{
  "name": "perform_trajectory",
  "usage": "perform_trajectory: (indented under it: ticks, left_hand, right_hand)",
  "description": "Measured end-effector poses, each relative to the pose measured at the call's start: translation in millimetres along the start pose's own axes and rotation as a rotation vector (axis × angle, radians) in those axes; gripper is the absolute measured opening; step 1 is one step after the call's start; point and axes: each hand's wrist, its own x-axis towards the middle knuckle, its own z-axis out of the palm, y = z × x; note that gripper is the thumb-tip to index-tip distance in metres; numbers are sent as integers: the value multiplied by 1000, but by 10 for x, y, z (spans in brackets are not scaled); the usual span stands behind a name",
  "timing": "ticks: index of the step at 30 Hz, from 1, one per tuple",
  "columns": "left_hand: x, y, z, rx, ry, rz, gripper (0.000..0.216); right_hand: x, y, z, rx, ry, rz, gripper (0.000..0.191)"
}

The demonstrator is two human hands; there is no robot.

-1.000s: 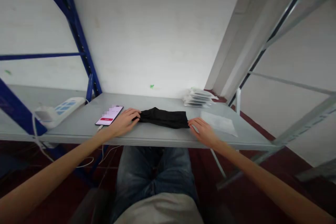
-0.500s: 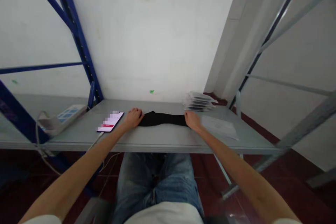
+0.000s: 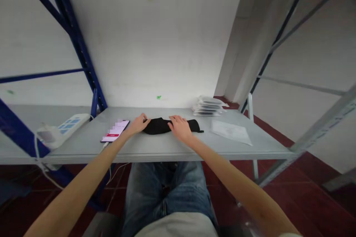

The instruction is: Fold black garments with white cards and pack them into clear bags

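A long, narrow piece of black cloth lies stretched sideways on the grey tabletop, with a small tab sticking out at its right end. My left hand is at its left end, the edge of the cloth between thumb and fingers. My right hand rests on top of it right of the middle, fingers stretched out flat, covering part of it. Left of my left hand lies a phone with a lit screen and a white cable plugged in.
A stack of flat clear packets stands at the back right, against the wall. In front of it lies a single flat white plastic bag. A white power strip is at the left, beside a blue metal upright. The grey table has its front edge near my lap.
My right hand has moved left from the cloth's right end onto its upper surface and opened flat. The right end now shows. My left hand stays at the left end.
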Motion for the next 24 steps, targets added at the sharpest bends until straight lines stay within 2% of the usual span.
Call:
perform_trajectory:
  ticks: [2,5,9,13,16,20,24]
  left_hand:
    - [22,35,-43,-101,10,-77,25]
    - [27,122,-114,-153,8,-133,24]
    - [47,341,-177,-208,26,-160,19]
    - [115,706,-155,-166,46,-136,19]
    - [124,1043,-92,-84,67,-98,21]
    - [25,1480,90,245,77,6,36]
    - [-163,1783,450,319,29,78,54]
  right_hand:
    - [49,-246,171,99,-27,-37,65]
    - [129,-457,424,202,-176,45,94]
    - [187,-516,580,259,-263,110,108]
    - [167,-551,513,233,-248,85,107]
    - [-3,-583,383,170,-167,104,100]
    - [-526,-507,129,131,-69,128,79]
    - [-1015,-271,-155,165,-2,164,65]
